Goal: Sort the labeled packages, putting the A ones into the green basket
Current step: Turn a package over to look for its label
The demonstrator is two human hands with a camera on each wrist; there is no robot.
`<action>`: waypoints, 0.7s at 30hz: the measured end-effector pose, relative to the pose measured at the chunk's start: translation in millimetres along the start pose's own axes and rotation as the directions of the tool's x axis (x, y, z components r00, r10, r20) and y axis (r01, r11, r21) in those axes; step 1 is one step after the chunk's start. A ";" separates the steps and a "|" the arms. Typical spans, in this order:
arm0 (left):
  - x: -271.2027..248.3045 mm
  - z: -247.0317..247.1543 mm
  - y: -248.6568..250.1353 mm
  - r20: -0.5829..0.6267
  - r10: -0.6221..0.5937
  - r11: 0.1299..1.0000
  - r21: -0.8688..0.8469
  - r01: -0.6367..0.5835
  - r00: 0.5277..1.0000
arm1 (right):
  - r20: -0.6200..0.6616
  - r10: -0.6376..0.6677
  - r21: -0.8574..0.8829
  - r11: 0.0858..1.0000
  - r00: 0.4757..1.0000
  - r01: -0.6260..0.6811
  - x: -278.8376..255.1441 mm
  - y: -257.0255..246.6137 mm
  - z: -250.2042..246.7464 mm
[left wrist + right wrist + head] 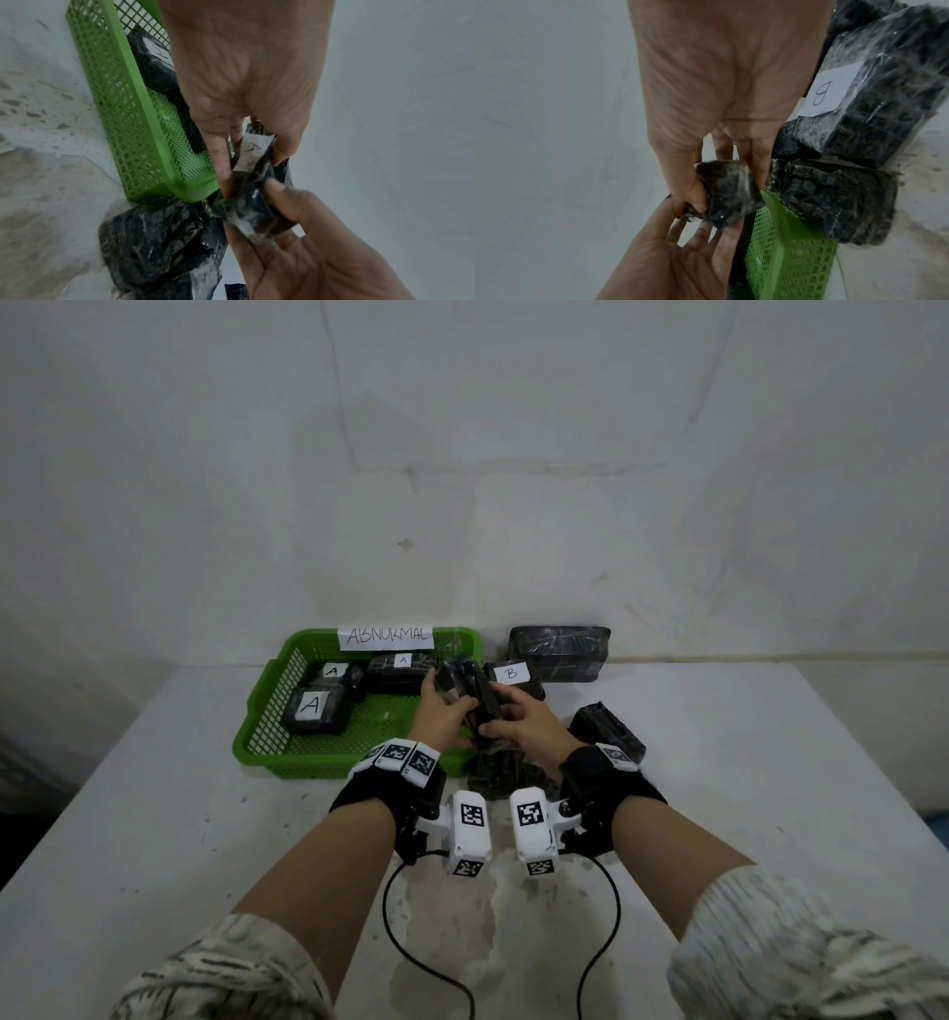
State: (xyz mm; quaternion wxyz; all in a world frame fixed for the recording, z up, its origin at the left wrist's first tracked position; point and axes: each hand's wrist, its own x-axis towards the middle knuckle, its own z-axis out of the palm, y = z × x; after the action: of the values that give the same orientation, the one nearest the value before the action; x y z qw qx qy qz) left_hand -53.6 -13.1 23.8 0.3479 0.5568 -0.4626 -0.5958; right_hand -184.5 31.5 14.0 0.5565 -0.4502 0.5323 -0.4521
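A small black-wrapped package (pixel 470 693) hangs over the right rim of the green basket (pixel 257 706), gripped by both hands. My left hand (pixel 445 707) holds its left side and my right hand (pixel 506 717) pinches its near end. The left wrist view shows a white label marked A (pixel 250 150) on this package (pixel 252 209), between my left fingers (pixel 223 172) and thumb. In the right wrist view my right fingers (pixel 695 194) curl round the package (pixel 734 205). Three packages marked A (pixel 313 708) lie in the basket.
A package marked B (pixel 511 675) stands just right of the basket, with a large black bundle (pixel 560 652) behind it by the wall. More black packages lie under my hands (pixel 493 775) and to the right (pixel 608 729). A paper sign (pixel 386 636) hangs on the basket's far rim.
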 end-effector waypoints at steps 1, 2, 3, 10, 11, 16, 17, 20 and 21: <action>1.4 -1.3 0.2 0.012 -0.006 1.000 -0.018 0.007 1.000 | 0.003 0.011 -0.005 1.000 1.000 -0.011 1.0 0.1 -0.1; 0.1 -1.9 1.4 0.033 -0.006 1.000 -0.015 0.006 0.999 | -0.023 0.018 -0.001 1.000 1.000 -0.018 2.8 0.2 -0.5; -0.9 -2.9 1.7 0.058 0.008 1.000 0.011 -0.008 0.998 | -0.073 0.031 0.019 0.999 0.997 -0.029 4.6 -0.3 -0.8; -10.6 -6.1 -0.3 0.201 0.003 0.942 0.328 -0.071 0.980 | -0.113 0.097 0.302 0.951 0.989 -0.059 2.7 -5.8 -6.4; -11.4 -5.2 0.5 0.216 -0.007 0.961 0.271 -0.053 0.976 | -0.079 0.112 0.340 0.937 0.991 -0.079 1.2 -7.1 -6.9; -12.9 -2.6 6.0 0.211 -0.056 0.991 0.133 0.028 0.976 | 0.009 0.093 0.481 0.872 0.996 -0.086 -3.5 -11.9 -9.8; -13.4 -2.6 7.1 0.203 -0.051 0.991 0.128 0.025 0.978 | 0.011 0.090 0.499 0.863 0.996 -0.083 -4.4 -12.6 -9.5; -9.5 -4.1 7.3 0.187 -0.038 0.991 0.135 0.013 0.982 | 0.013 0.089 0.552 0.830 0.996 -0.081 -4.0 -13.3 -8.7; -9.5 -5.0 8.0 0.182 -0.030 0.990 0.144 0.003 0.983 | 0.018 0.084 0.558 0.826 0.996 -0.080 -4.6 -14.1 -8.1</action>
State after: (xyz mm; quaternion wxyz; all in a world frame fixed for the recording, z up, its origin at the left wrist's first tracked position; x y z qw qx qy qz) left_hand -48.2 -7.7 34.8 0.2578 0.5269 -0.5296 -0.6127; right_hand -193.1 33.3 28.5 0.6805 -0.2430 0.3980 -0.5652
